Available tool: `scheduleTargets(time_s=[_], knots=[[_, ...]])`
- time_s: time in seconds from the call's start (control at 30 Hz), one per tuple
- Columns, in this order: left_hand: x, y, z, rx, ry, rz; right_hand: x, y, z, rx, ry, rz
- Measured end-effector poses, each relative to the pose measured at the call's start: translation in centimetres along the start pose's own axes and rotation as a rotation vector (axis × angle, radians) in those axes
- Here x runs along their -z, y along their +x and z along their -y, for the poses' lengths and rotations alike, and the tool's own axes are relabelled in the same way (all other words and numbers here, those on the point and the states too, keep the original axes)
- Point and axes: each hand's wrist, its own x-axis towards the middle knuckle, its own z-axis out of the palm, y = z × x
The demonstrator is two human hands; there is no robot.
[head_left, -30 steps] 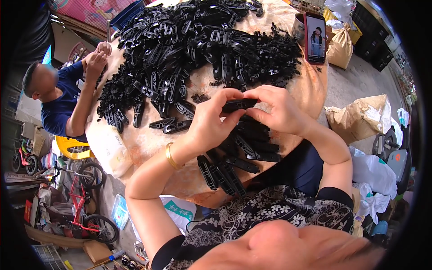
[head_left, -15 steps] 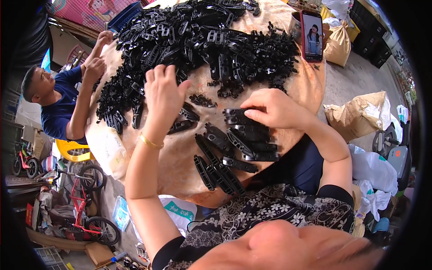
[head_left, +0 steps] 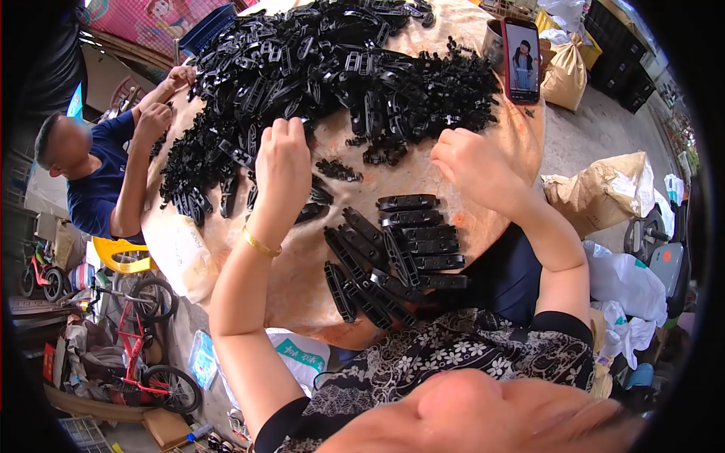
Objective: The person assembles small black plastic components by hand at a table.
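Currently, head view: left hand is stretched out over the round table, palm down, fingers curled loosely at the near edge of the big heap of black plastic parts; fingertips touch loose pieces there, but whether anything is actually pinched cannot be told, since the back of the hand hides the grip. A gold bangle sits on that wrist. Right hand is lower and to the right, also at the heap's near edge, fingers bent inward toward the palm; its contents are hidden, so a hold cannot be confirmed. Between and below both hands, a sorted group of flat black strips lies on the bare tabletop, some stacked parallel, others fanned at an angle, well apart from the heap. A phone with lit screen stands propped at the far right of the table. Across the table at left, another person in a blue shirt has both hands at the heap's edge. Bicycles stand on the floor at lower left; sacks lie at right.
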Motion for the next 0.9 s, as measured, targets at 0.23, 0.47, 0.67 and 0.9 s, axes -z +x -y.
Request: scheduleTargets(time_s=[0.23, 0.47, 0.67, 0.9], knots=[[1.4, -0.3, -3.7, 0.112, -1.088, -0.072, 0.7, -0.2, -0.4, 0.014, 0.013, -0.092], [0.1, -1.2, -5.3, 0.146, -1.248, 0.343, 0.7, 0.3, -0.3, 0.031, -0.013, -0.101], [0.2, -2.0, -6.3, 0.120, -1.165, 0.417, 1.1, 0.4, 2.6, 0.035, 0.526, -0.038], [-0.2, -1.7, -5.6, 0.295, -1.213, 0.522, 0.5, 0.5, 3.1, 0.073, 0.620, -0.076]])
